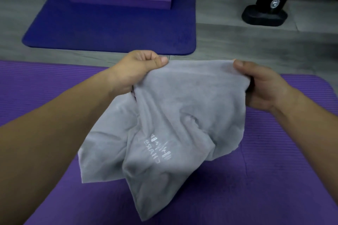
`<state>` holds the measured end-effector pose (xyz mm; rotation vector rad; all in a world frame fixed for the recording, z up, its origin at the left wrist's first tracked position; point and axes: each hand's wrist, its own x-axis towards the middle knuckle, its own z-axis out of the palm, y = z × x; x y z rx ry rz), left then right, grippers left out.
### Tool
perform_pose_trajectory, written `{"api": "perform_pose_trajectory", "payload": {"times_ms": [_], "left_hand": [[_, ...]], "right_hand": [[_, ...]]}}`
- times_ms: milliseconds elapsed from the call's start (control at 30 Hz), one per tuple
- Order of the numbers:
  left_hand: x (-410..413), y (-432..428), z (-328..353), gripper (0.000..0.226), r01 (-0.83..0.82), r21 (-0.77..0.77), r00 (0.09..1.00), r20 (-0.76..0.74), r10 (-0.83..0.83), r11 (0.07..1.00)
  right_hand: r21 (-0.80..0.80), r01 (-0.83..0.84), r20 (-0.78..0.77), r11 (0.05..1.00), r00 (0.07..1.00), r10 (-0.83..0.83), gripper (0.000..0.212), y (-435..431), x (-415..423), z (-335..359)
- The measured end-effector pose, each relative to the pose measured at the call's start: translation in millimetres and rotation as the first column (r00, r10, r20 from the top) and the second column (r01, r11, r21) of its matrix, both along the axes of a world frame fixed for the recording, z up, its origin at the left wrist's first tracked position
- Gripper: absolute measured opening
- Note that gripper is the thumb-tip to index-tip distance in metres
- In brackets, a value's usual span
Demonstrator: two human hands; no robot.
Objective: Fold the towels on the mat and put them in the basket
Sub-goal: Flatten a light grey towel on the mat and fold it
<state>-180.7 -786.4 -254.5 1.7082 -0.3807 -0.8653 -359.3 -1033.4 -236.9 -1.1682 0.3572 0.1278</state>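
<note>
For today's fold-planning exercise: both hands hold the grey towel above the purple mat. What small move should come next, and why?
Probably draw the left hand and right hand apart to pull the grey towel taut: both pinch its top edge, yet it hangs crumpled over the purple mat.

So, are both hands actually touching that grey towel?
Touching. The head view shows the left hand pinching one top corner of the grey towel, the right hand gripping the other.
</note>
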Motion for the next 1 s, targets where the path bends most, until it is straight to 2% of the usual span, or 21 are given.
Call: {"api": "perform_pose_trajectory", "payload": {"times_ms": [33,67,100,133,167,267,367,400,467,533,567,600,633,667,700,733,767,800,867,933,1000], "left_hand": [[4,4,0,0.026,-0.003,-0.008,1.000,-0.003,0.003,1.000],[7,8,1,0.025,0.006,-0.001,1.000,0.003,-0.006,1.000],[10,14,0,0.026,0.019,0.029,1.000,0.019,-0.019,0.999],[13,20,-1,0.030,0.035,0.068,0.999,0.035,-0.037,0.997],[14,26,-3,0.037,0.046,0.099,0.998,0.046,-0.051,0.994],[19,41,-9,0.060,-0.003,0.166,0.997,0.074,-0.010,0.986],[25,55,-16,0.040,-0.080,0.243,0.989,0.141,0.046,0.967],[28,61,-20,0.035,-0.110,0.270,0.984,0.164,0.067,0.957],[33,70,-28,0.037,-0.150,0.297,0.980,0.170,0.103,0.943],[31,73,-28,0.035,-0.161,0.300,0.981,0.152,0.119,0.940],[31,74,-28,0.031,-0.162,0.293,0.983,0.137,0.126,0.942],[32,76,-27,0.027,-0.163,0.283,0.984,0.121,0.134,0.945],[33,78,-26,0.025,-0.167,0.276,0.984,0.108,0.142,0.947],[35,81,-25,0.024,-0.169,0.280,0.984,0.109,0.143,0.945],[37,84,-22,0.027,-0.165,0.293,0.984,0.118,0.136,0.942],[39,85,-18,0.031,-0.159,0.328,0.983,0.141,0.119,0.931],[42,86,-18,0.035,-0.168,0.373,0.978,0.178,0.107,0.912],[44,84,-17,0.036,-0.182,0.416,0.969,0.230,0.091,0.891],[39,73,-14,0.031,-0.193,0.505,0.948,0.318,0.027,0.841],[27,54,-16,0.026,-0.118,0.532,0.929,0.358,-0.096,0.839],[-5,27,-10,0.037,0.051,0.432,0.923,0.324,-0.208,0.900]], "right_hand": [[-0.046,-0.019,-0.011,0.999,1.000,0.018,0.020,-1,-2,3],[-0.201,-0.088,-0.021,0.976,0.996,0.086,0.033,-4,-4,3],[-0.430,-0.179,-0.065,0.885,0.984,0.167,0.052,-8,-5,2],[-0.612,-0.270,-0.141,0.743,0.962,0.233,0.067,-11,-6,1],[-0.710,-0.335,-0.228,0.619,0.941,0.248,0.071,-15,-7,0],[-0.807,-0.429,-0.400,0.406,0.903,0.160,0.064,-26,-10,3],[-0.791,-0.509,-0.495,0.339,0.859,0.133,0.068,-37,-20,4],[-0.779,-0.507,-0.488,0.368,0.860,0.152,0.073,-40,-25,3],[-0.681,-0.398,-0.362,0.615,0.913,0.189,0.074,-42,-36,2],[-0.447,-0.212,-0.189,0.869,0.972,0.140,0.049,-43,-40,4],[-0.356,-0.139,-0.138,0.924,0.986,0.096,0.037,-44,-41,8],[-0.325,-0.104,-0.123,0.940,0.990,0.067,0.032,-46,-41,15],[-0.377,-0.115,-0.150,0.919,0.987,0.061,0.034,-46,-41,23],[-0.547,-0.189,-0.226,0.815,0.971,0.073,0.041,-48,-40,30],[-0.725,-0.303,-0.331,0.619,0.941,0.074,0.050,-50,-39,36],[-0.815,-0.409,-0.430,0.411,0.902,0.045,0.059,-50,-38,40],[-0.838,-0.476,-0.494,0.267,0.870,0.000,0.065,-47,-36,43],[-0.837,-0.503,-0.520,0.216,0.853,-0.031,0.068,-43,-34,43],[-0.836,-0.477,-0.489,0.271,0.872,0.024,0.058,-22,-30,42],[-0.797,-0.386,-0.367,0.465,0.920,0.135,0.037,-1,-27,28],[-0.700,-0.308,-0.261,0.645,0.950,0.171,0.020,20,-24,13]]}}
